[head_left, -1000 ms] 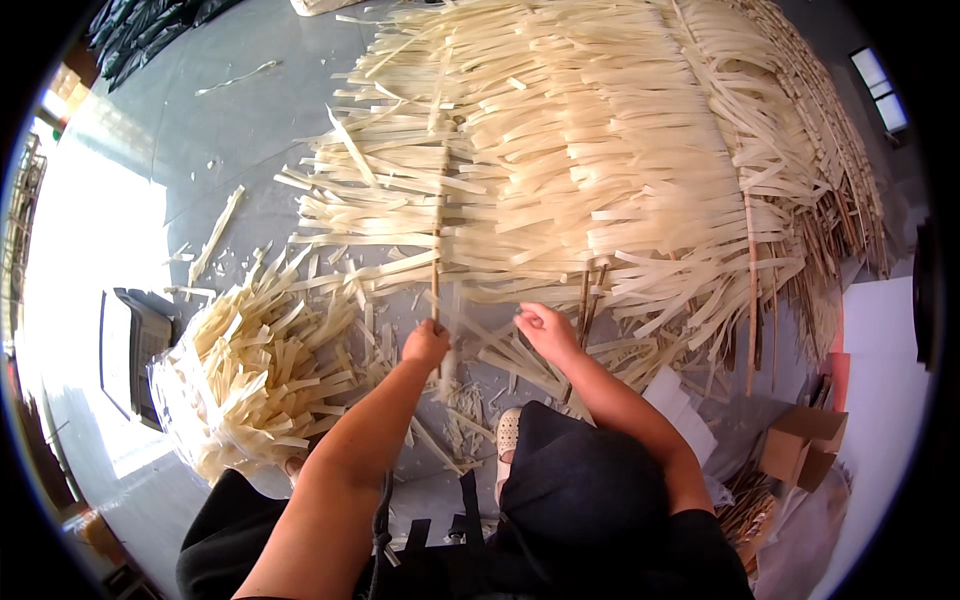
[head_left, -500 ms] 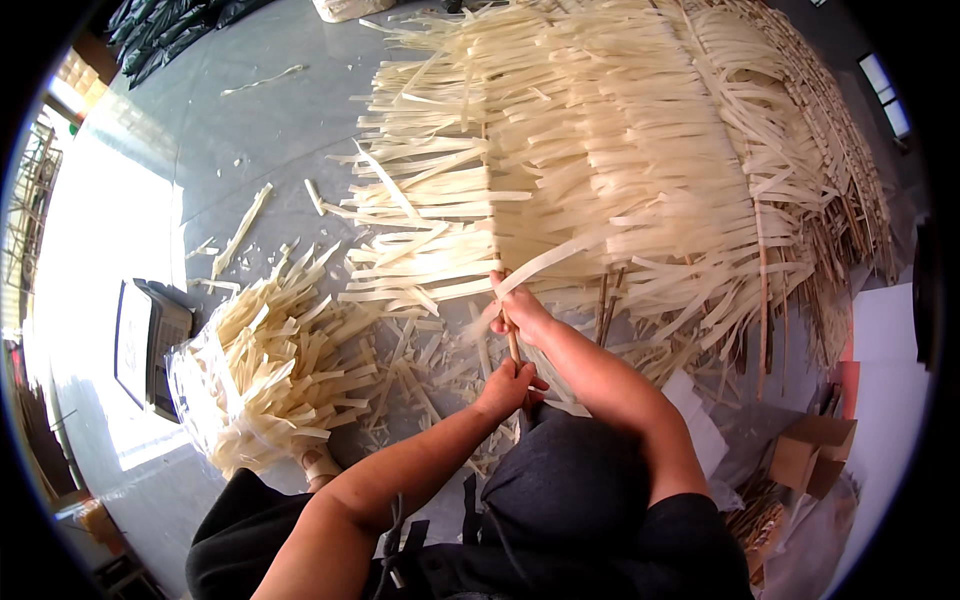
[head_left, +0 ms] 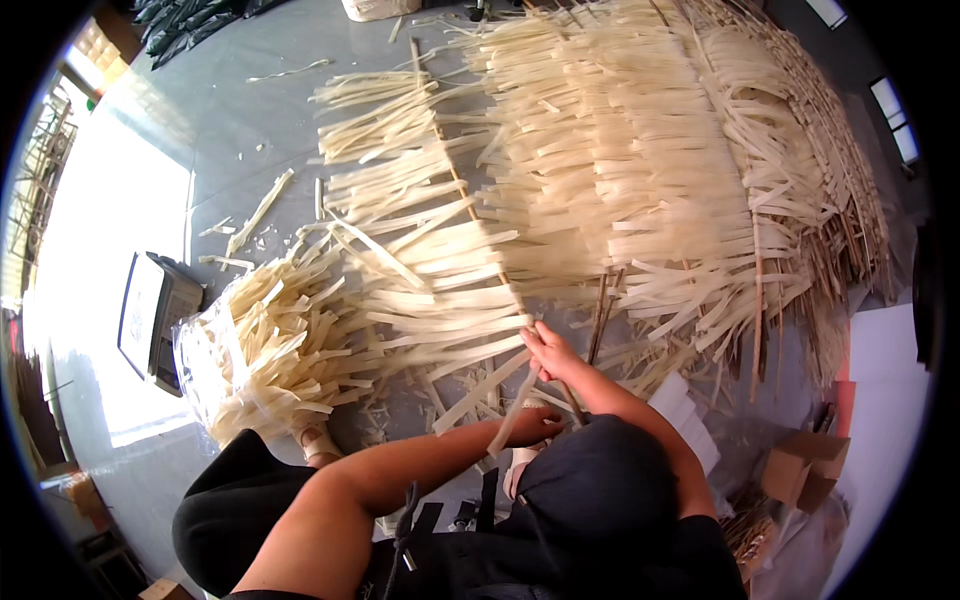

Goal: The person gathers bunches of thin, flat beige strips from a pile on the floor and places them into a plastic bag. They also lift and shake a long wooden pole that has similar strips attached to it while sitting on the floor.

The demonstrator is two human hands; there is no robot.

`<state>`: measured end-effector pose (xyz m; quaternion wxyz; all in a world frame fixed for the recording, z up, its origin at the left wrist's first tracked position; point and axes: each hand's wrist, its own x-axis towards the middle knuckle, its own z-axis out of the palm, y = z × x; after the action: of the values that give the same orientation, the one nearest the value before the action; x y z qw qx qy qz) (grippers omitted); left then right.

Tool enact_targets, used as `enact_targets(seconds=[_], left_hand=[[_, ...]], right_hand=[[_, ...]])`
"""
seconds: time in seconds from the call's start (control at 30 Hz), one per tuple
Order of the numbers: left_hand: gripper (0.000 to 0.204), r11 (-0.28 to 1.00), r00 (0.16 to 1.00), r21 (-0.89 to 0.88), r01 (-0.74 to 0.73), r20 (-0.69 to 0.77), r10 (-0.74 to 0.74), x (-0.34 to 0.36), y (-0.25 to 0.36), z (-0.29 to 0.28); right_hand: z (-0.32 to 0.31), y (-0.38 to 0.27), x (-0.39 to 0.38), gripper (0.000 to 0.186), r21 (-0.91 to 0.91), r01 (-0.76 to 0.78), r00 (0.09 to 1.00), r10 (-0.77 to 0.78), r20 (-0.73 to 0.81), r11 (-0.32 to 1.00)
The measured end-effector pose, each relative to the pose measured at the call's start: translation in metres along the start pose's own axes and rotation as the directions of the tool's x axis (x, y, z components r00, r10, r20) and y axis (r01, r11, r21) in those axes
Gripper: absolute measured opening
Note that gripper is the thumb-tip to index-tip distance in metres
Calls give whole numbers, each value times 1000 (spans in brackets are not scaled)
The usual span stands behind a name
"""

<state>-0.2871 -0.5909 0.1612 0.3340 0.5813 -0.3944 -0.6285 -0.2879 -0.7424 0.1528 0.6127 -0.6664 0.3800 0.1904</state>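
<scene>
1. The right hand (head_left: 545, 352) has its fingers closed around a thin brown stick (head_left: 462, 188), near the lower part of it.
2. This stick lies slantwise above the grey floor (head_left: 235, 115), from upper left down toward the person's knee, and a row of pale strips (head_left: 395, 205) is fixed along it, most of them pointing to the left.
3. The left hand (head_left: 535, 426) is just below the right one, beside the lower end of the stick, with fingers bent; I cannot tell how far open it is, or whether it holds something.
4. One loose strip (head_left: 512, 412) hangs below the right hand and crosses before the left wrist.
5. To the right of the stick is a wide pile (head_left: 640, 140) of similar strips in overlapping rows.
6. To the left, near the knee, a clear plastic bag (head_left: 205, 375) holds many loose strips.
7. Farther right stands an open cardboard box (head_left: 805, 468).
</scene>
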Motion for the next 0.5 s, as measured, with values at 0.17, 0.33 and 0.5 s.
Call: enact_targets(seconds=[0.17,0.33,0.5], left_hand=[[41,1000,991,-5,-18,133,19,-74,36,-106],[28,932,789,280,230,-615,-10,-118,49,-197],[52,681,524,603,415,-770,363,-128,72,-261]], right_hand=[[-25,1,-27,25,7,207,972,-205,-112,978],[-55,8,-64,23,-91,399,894,-410,-181,912],[-90,17,-143,31,-292,449,833,-514,-206,844]])
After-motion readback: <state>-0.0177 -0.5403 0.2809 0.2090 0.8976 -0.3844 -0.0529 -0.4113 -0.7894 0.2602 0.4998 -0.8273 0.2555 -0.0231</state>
